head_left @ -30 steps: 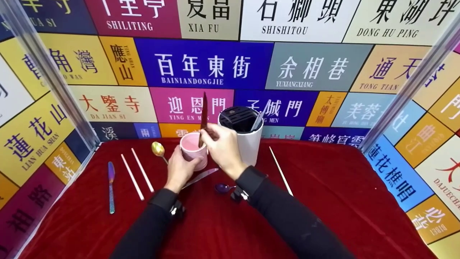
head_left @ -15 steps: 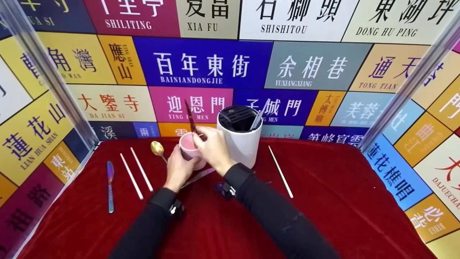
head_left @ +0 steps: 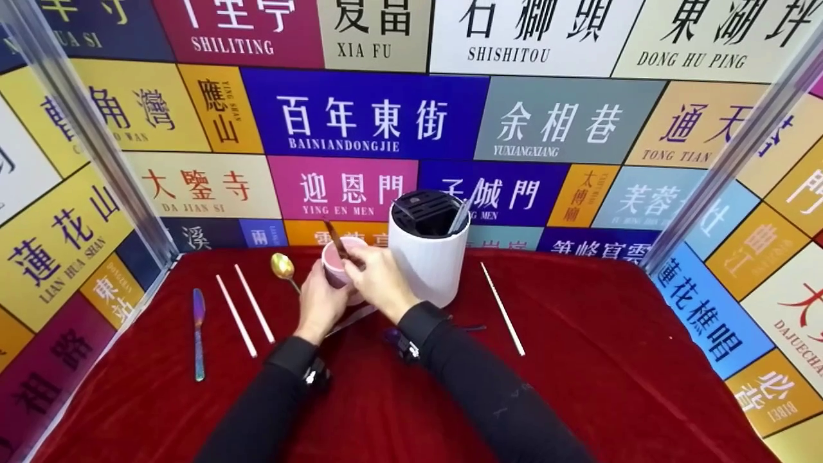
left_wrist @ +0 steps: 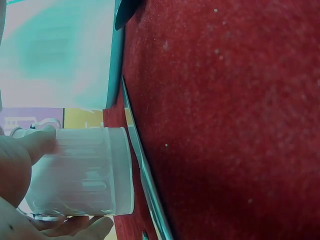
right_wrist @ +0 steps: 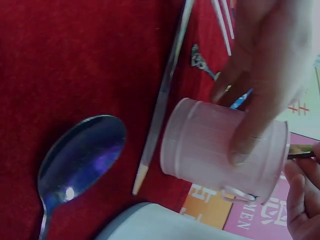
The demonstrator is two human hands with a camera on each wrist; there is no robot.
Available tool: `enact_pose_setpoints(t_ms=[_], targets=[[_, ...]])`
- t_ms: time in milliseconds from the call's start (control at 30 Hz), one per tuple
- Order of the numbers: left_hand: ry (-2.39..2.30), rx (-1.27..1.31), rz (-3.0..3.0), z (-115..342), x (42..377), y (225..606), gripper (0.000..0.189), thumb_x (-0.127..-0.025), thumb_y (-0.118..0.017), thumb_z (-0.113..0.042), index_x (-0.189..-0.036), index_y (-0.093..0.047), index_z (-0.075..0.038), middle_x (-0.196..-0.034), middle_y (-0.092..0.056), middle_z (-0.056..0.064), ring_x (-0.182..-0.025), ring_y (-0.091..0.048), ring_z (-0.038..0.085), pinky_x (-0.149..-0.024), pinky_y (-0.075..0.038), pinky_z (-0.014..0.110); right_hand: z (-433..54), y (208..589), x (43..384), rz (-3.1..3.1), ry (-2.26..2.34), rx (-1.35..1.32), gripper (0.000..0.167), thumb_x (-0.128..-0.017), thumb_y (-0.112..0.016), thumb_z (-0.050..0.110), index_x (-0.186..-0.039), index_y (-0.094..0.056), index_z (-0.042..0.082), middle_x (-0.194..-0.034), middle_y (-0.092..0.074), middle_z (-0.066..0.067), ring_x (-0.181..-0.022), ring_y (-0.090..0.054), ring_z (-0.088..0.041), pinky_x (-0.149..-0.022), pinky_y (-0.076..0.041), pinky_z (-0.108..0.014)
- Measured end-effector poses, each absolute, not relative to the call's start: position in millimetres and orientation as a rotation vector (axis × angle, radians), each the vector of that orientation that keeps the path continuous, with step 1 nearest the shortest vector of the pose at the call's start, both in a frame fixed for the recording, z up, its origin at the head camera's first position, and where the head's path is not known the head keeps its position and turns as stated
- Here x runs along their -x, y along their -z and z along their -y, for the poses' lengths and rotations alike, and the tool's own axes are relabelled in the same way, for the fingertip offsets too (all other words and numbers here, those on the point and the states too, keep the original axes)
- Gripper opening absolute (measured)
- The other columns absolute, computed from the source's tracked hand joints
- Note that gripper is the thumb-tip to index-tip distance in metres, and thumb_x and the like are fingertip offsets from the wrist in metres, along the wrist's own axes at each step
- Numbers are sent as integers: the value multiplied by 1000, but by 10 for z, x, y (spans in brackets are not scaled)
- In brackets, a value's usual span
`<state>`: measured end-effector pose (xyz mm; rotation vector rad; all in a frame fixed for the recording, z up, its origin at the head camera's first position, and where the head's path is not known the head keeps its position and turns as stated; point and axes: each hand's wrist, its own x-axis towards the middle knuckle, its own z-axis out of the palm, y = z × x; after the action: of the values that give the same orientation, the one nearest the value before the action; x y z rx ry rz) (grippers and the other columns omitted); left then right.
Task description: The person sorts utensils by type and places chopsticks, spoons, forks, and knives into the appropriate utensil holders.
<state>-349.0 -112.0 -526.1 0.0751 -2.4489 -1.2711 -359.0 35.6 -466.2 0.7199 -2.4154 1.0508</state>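
My left hand [head_left: 320, 302] grips a small pink cup [right_wrist: 200, 140] around its side, thumb and fingers on opposite walls. The cup's mouth tilts up towards the far wall. Between thumb and fingers, my right hand [head_left: 384, 278] pinches a slim, dark reddish-brown table knife [head_left: 334, 234] whose upper end points up and left. Its lower end is at the cup's mouth, mostly hidden by the hand. Beneath the cup a silver knife [right_wrist: 164, 95] lies on the cloth. Close to the right wrist lies a purple-blue spoon [right_wrist: 85, 157].
Just right of the hands stands a white utensil holder [head_left: 429, 263] with black slots. To the left lie a gold spoon [head_left: 281, 265], two pale chopsticks [head_left: 254, 305] and a blue-purple knife [head_left: 198, 334]. Another chopstick [head_left: 503, 310] lies to the right on the red cloth [head_left: 611, 360].
My right hand has moved left and lower over the cup. The knife has gone from upright to leaning left, and less of it shows above the fingers. The left hand keeps its grip.
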Motion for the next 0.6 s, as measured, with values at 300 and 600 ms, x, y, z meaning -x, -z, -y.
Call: enact_pose_setpoints(t_ms=[300, 600], targets=[[1297, -98, 2476, 1131, 3508, 5251, 65, -95, -82, -29, -149, -59, 0, -144, -70, 26, -135, -67, 47, -115, -53, 59, -307, 4697, 3621, 2471, -830, -756, 20, -103, -76, 20, -120, -85, 13, -118, -85, -6, -104, -83, -26, -95, -65, -37], [1298, -124, 2507, 1123, 3510, 5262, 65, -95, -81, -27, -150, -59, -1, -145, -70, 25, -135, -66, 47, -115, -53, 60, -304, 4749, 3605, 2539, -593, -735, 19, -104, -74, 27, -108, -87, 13, -111, -86, -9, -103, -76, -33, -93, -54, -48]])
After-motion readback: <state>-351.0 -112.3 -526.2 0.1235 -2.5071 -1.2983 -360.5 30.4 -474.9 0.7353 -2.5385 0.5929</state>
